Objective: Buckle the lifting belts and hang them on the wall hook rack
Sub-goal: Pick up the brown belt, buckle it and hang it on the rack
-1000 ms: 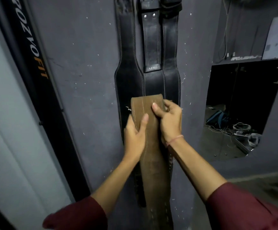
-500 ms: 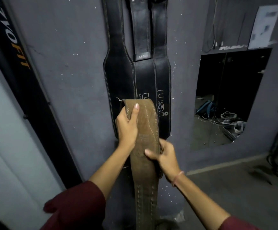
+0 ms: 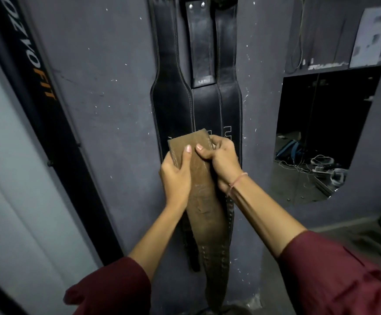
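A brown suede lifting belt [image 3: 204, 201] is folded over at its top and hangs down in front of me, its holed ends low near the floor. My left hand [image 3: 177, 176] grips its left edge near the fold, thumb on the front. My right hand [image 3: 220, 159] grips the right edge at the same height. Behind it two black leather belts [image 3: 173, 96] hang flat on the grey wall, one with a narrow strap [image 3: 202, 45] down its middle. The hook rack above them is out of frame.
A black banner with orange letters [image 3: 37, 71] runs down the wall at left, beside a pale panel. At right a dark wall opening [image 3: 321, 133] shows cables and a blue bag on a floor. Loose wires hang at top right.
My right hand has come up from lower on the belt to the fold beside my left hand. The view has shifted slightly.
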Motion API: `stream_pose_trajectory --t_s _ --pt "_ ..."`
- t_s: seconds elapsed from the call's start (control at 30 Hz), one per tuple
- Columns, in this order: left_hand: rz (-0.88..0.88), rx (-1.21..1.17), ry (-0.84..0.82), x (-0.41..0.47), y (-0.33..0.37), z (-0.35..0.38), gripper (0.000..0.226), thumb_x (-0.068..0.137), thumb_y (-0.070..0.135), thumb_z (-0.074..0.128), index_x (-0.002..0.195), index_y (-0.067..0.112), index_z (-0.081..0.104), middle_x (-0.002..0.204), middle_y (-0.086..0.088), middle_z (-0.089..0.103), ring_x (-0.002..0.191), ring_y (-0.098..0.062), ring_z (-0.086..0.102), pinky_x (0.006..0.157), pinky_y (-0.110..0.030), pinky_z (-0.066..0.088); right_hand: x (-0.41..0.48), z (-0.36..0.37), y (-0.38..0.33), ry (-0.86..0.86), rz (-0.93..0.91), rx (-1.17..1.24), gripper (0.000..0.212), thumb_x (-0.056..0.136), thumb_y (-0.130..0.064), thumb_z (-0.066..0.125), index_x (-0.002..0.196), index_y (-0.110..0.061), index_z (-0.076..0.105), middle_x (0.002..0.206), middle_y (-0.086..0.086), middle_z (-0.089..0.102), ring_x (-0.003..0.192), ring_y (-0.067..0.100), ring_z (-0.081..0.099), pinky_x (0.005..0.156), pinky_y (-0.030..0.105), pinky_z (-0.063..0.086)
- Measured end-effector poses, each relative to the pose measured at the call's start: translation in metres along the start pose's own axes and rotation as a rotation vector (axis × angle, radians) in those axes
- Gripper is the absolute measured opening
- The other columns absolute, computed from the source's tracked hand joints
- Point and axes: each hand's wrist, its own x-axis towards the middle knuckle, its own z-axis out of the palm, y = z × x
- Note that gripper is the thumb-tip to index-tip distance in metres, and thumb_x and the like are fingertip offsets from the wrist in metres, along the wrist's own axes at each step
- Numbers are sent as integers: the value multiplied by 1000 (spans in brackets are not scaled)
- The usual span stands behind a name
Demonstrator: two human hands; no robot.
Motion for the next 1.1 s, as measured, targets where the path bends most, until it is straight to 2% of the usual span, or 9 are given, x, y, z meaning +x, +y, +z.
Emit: stream_pose_trajectory --t_s 0.27,0.4,0.5,0.6,0.67,0.87,0.97,1.03,1.1 --pt "-135 -12 -98 -67 -47 1 28 91 37 61 106 16 69 100 2 75 96 -9 71 86 -32 57 9 -11 -2 132 -98 4 23 88 7 61 111 7 62 91 14 72 81 24 71 70 35 61" --pt "-251 -117 -105 -13 -9 11 41 90 55 59 98 16 69 90 -4 76 83 -19 74 74 -35 59 -10 -23 8 23 -104 -29 26 88 7 61 114 2 62 97 11 72 88 22 71 75 35 61" --pt "-439 -135 -38 32 19 15 31 90 32 70 70 10 60 63 -5 65 56 -18 63 59 -31 53 -22 -33 19 -21 -130 1 28 85 9 64 112 5 60 96 12 71 86 24 69 76 38 60" --pt "-816 -166 -150 55 23 15 26 86 21 75 96 3 59 76 -15 66 61 -26 66 57 -40 59 -29 -42 29 -44 -119 -4 27 82 12 65 108 8 57 91 12 71 81 23 69 71 37 60" --pt "-911 -177 -255 54 18 16 45 86 23 74 122 3 58 88 -17 70 66 -29 69 52 -41 58 -32 -48 32 -42 -72 -10 28 82 10 66 108 11 55 88 12 70 80 24 68 69 36 59" --pt "-586 -254 -210 1 13 22 23 86 -1 66 109 3 64 89 -14 71 75 -26 69 71 -40 59 -9 -43 13 9 231 -64 53 87 -48 67 110 0 69 101 16 75 92 29 73 84 38 60" --pt "-536 -246 -210 -15 16 20 21 82 -3 68 100 8 69 86 -11 74 78 -26 71 74 -42 59 2 -37 7 50 182 -11 41 87 -27 72 109 7 65 101 21 73 86 30 72 75 36 60" --pt "-569 -224 -127 -13 17 18 15 84 15 73 97 8 68 88 -14 75 83 -31 73 79 -46 59 2 -35 13 71 125 22 34 86 -14 72 112 7 64 107 26 71 95 37 71 79 41 60" --pt "-702 -205 -128 -3 17 12 40 85 41 72 103 6 69 96 -19 75 83 -32 72 81 -47 59 -5 -33 18 49 41 0 25 88 -7 69 110 3 66 104 23 73 92 33 72 78 42 60"
